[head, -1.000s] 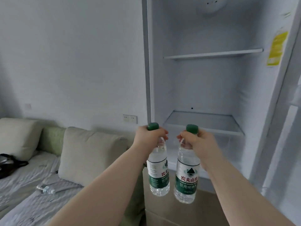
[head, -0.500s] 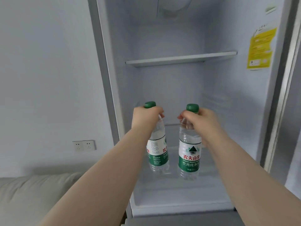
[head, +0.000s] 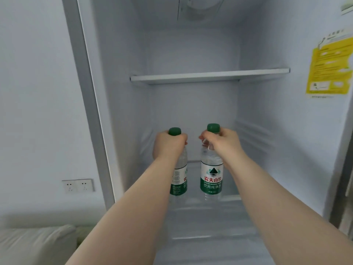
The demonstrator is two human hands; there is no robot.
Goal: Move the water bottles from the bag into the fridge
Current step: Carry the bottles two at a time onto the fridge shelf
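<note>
- Far left I see a white wall socket [head: 78, 186] on the wall. Low in the corner is a pale cushion [head: 36, 243].
- Next is the open fridge [head: 89, 104]. I can look right inside it.
- The left hand [head: 168, 145] is curled tight round the neck of the left bottle [head: 179, 176], just under the green left cap [head: 174, 131].
- The left bottle stands straight up and down, with its cap pointing up. It is inside the fridge, toward the left side, over the lower shelf [head: 232, 197]. The arm hides its bottom, so I cannot tell if it sits on the shelf.
- The right bottle [head: 211, 178] is just beside it, with a small gap between them. It stands straight up too, with the green right cap [head: 213, 128] on top. Its green and white label faces me. Its bottom is low at the shelf, but I cannot tell if it touches.
- The right hand [head: 221, 143] grips the neck of the right bottle from the right side, with its fingers wrapped round.
- The upper shelf [head: 210, 75] is well above both caps.
- Far right, a yellow sticker [head: 330, 67] is stuck on the fridge's inside wall.
</note>
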